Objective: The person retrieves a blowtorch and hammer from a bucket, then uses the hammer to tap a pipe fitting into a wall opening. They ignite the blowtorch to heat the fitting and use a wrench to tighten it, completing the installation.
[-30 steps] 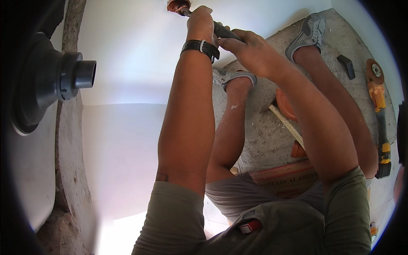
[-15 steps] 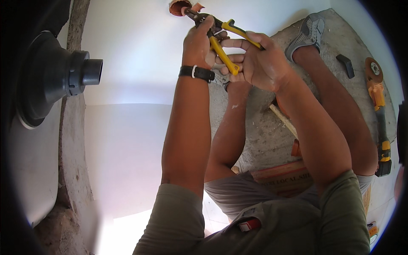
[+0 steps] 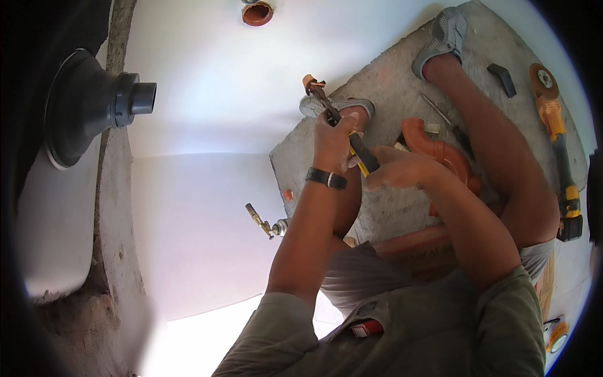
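Note:
My left hand [image 3: 335,139], with a black watch strap at its wrist, is wrapped round the upper part of pliers [image 3: 363,152] with yellow and black handles. Lower down, my right hand [image 3: 399,168] is closed at the handle ends; some of its fingers are hidden. A broken piece of orange pipe [image 3: 311,81] sits at the jaws, which point up and to the left, over my shoe. Farther off, the round orange pipe opening [image 3: 257,14] in the white wall stands apart from the tool.
On the concrete slab [image 3: 389,88] lie a curved orange pipe fitting [image 3: 440,154], a screwdriver-like tool [image 3: 443,113] and a black angled piece [image 3: 502,80]. At right is an angle grinder [image 3: 551,125]. A brass valve [image 3: 267,225] and a black drain fitting [image 3: 94,107] are at left.
Both hands have drawn the pliers back from the wall opening, toward me. The handles, spread before, are now close together. A broken orange pipe piece has come away with the jaws.

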A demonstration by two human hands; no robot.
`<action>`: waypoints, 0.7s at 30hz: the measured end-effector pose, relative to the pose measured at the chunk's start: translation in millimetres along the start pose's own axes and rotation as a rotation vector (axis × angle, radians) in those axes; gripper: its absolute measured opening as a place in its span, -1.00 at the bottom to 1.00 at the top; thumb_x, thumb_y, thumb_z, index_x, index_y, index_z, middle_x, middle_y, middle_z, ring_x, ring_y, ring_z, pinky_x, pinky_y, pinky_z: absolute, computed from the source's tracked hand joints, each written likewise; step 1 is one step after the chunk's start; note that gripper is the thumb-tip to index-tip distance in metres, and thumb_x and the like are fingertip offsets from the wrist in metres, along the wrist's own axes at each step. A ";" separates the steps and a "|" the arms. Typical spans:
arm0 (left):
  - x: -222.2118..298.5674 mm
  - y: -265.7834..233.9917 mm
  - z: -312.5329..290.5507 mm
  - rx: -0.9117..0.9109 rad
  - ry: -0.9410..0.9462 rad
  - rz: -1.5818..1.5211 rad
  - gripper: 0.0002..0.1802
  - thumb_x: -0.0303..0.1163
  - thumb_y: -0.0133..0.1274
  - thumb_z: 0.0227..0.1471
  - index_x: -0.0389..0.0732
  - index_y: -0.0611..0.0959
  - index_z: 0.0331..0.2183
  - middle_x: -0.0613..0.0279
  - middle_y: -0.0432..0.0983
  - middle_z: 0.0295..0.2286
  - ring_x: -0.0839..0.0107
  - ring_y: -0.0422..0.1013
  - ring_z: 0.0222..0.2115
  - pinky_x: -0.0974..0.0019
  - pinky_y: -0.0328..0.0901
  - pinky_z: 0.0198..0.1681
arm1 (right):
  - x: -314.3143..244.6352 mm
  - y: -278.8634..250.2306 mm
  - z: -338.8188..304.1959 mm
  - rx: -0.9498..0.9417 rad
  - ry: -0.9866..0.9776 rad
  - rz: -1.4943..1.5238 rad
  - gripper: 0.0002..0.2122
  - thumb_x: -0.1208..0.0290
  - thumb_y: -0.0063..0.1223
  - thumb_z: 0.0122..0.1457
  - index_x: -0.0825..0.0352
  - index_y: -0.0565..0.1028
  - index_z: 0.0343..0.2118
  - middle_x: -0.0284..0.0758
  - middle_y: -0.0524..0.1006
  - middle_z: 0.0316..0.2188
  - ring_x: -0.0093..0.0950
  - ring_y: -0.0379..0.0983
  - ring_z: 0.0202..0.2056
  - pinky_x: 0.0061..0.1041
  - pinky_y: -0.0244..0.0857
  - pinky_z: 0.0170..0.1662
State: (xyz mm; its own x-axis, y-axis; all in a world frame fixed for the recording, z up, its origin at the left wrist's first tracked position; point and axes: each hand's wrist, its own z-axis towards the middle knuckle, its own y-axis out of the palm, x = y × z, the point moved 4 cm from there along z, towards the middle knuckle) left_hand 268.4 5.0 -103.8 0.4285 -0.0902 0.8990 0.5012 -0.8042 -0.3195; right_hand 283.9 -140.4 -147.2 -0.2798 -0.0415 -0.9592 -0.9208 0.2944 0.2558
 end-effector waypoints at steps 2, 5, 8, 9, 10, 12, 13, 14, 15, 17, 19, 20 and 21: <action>-12.8 0.2 -9.3 -0.009 0.045 0.061 -0.41 -0.33 0.24 -0.01 -0.40 0.39 -0.02 0.22 0.46 -0.38 0.46 0.44 -0.45 0.39 0.37 -0.39 | 4.9 9.7 0.3 0.034 0.026 0.055 -0.61 0.34 0.18 -0.10 0.40 0.56 -0.16 -0.26 0.52 -0.35 -0.43 0.42 -0.29 -0.52 0.25 -0.23; -34.5 4.9 -20.0 -0.035 0.143 0.048 -0.38 -0.27 0.27 0.01 -0.39 0.40 0.00 0.20 0.45 -0.34 0.46 0.42 -0.35 0.37 0.34 -0.30 | 15.1 18.4 -0.4 0.142 0.088 0.113 -0.67 0.36 0.18 -0.15 0.45 0.55 -0.30 -0.23 0.52 -0.37 -0.42 0.43 -0.35 -0.47 0.26 -0.31; -59.5 8.5 -27.1 -0.099 -0.001 -0.097 -0.54 -0.21 0.21 0.10 -0.24 0.45 -0.07 0.32 0.44 -0.44 0.46 0.42 -0.47 0.36 0.37 -0.37 | 34.8 18.1 -17.5 0.231 0.251 0.015 -0.69 0.37 0.17 -0.17 0.48 0.54 -0.36 -0.19 0.51 -0.38 -0.38 0.42 -0.40 -0.40 0.26 -0.39; -68.7 11.4 -31.9 -0.165 -0.115 -0.259 -0.55 -0.12 0.18 0.14 -0.22 0.47 -0.08 0.37 0.42 -0.43 0.45 0.39 -0.46 0.33 0.37 -0.33 | 40.4 17.8 -25.9 0.228 0.267 0.009 -0.68 0.37 0.17 -0.18 0.48 0.54 -0.35 -0.18 0.51 -0.39 -0.37 0.42 -0.42 -0.38 0.25 -0.42; -72.4 14.2 -35.5 -0.204 -0.113 -0.309 -0.56 -0.11 0.17 0.15 -0.21 0.48 -0.09 0.37 0.42 -0.44 0.44 0.39 -0.47 0.33 0.36 -0.33 | 44.7 17.2 -35.0 0.232 0.274 -0.003 -0.67 0.37 0.17 -0.18 0.49 0.53 -0.34 -0.18 0.51 -0.40 -0.36 0.41 -0.43 -0.36 0.25 -0.44; -80.1 17.8 -46.4 -0.228 -0.135 -0.388 -0.57 -0.09 0.15 0.17 -0.21 0.50 -0.11 0.36 0.41 -0.45 0.42 0.38 -0.49 0.32 0.36 -0.35 | 52.9 26.8 -55.5 0.179 0.282 0.101 -0.64 0.36 0.16 -0.16 0.51 0.54 -0.28 -0.11 0.53 -0.37 -0.29 0.47 -0.38 -0.34 0.30 -0.37; -80.9 19.9 -53.5 -0.205 -0.021 -0.332 -0.56 -0.05 0.13 0.18 -0.21 0.50 -0.12 0.36 0.40 -0.46 0.46 0.36 -0.51 0.36 0.34 -0.39 | 56.1 29.6 -65.0 0.178 0.323 0.130 -0.62 0.36 0.16 -0.14 0.52 0.54 -0.26 -0.07 0.54 -0.36 -0.26 0.49 -0.35 -0.32 0.33 -0.34; -84.1 21.3 -59.0 -0.144 -0.010 -0.227 -0.56 -0.05 0.13 0.18 -0.21 0.50 -0.12 0.36 0.40 -0.46 0.48 0.36 -0.50 0.36 0.34 -0.39 | 55.6 30.8 -73.3 0.227 0.295 0.067 -0.61 0.36 0.16 -0.11 0.53 0.53 -0.23 -0.03 0.54 -0.33 -0.23 0.51 -0.31 -0.32 0.35 -0.28; -85.6 23.1 -64.8 -0.100 0.018 -0.131 -0.56 -0.04 0.12 0.18 -0.21 0.51 -0.12 0.36 0.40 -0.45 0.50 0.36 -0.49 0.37 0.34 -0.40 | 56.3 31.9 -83.1 0.292 0.312 -0.013 -0.60 0.35 0.16 -0.09 0.54 0.53 -0.19 0.02 0.55 -0.30 -0.19 0.54 -0.26 -0.31 0.37 -0.22; -87.3 27.1 -79.6 -0.057 0.084 0.008 -0.56 -0.03 0.10 0.20 -0.22 0.52 -0.13 0.37 0.40 -0.43 0.53 0.36 -0.47 0.39 0.32 -0.38 | 55.6 36.3 -98.4 0.374 0.321 -0.117 -0.59 0.34 0.15 -0.03 0.55 0.53 -0.15 0.09 0.56 -0.25 -0.14 0.55 -0.18 -0.30 0.38 -0.12; -85.9 30.4 -95.6 -0.076 0.162 0.104 -0.57 -0.04 0.05 0.24 -0.26 0.53 -0.15 0.39 0.41 -0.41 0.54 0.35 -0.45 0.41 0.29 -0.34 | 54.2 41.7 -110.1 0.431 0.289 -0.170 -0.59 0.31 0.15 0.04 0.55 0.52 -0.13 0.12 0.56 -0.19 -0.11 0.55 -0.11 -0.30 0.36 -0.03; -87.0 30.4 -102.9 -0.110 0.103 0.001 -0.58 -0.05 0.05 0.24 -0.25 0.53 -0.15 0.38 0.41 -0.41 0.55 0.35 -0.45 0.41 0.29 -0.36 | 54.0 44.9 -114.4 0.436 0.267 -0.195 -0.60 0.30 0.15 0.06 0.55 0.53 -0.13 0.11 0.56 -0.20 -0.12 0.55 -0.11 -0.30 0.36 -0.03; -87.0 29.9 -109.9 -0.160 0.041 -0.092 -0.60 -0.06 0.06 0.24 -0.24 0.52 -0.15 0.38 0.40 -0.42 0.56 0.35 -0.46 0.41 0.29 -0.38 | 53.9 49.0 -118.7 0.460 0.233 -0.226 -0.60 0.29 0.15 0.07 0.55 0.53 -0.14 0.10 0.57 -0.20 -0.13 0.56 -0.12 -0.29 0.36 -0.04</action>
State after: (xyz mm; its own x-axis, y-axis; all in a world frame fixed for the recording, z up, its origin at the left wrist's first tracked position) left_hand 163.5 -75.7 -158.6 0.3538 -0.0334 0.9347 0.4092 -0.8931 -0.1868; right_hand 191.5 -241.6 -172.1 -0.1897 -0.3460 -0.9188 -0.7662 0.6373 -0.0818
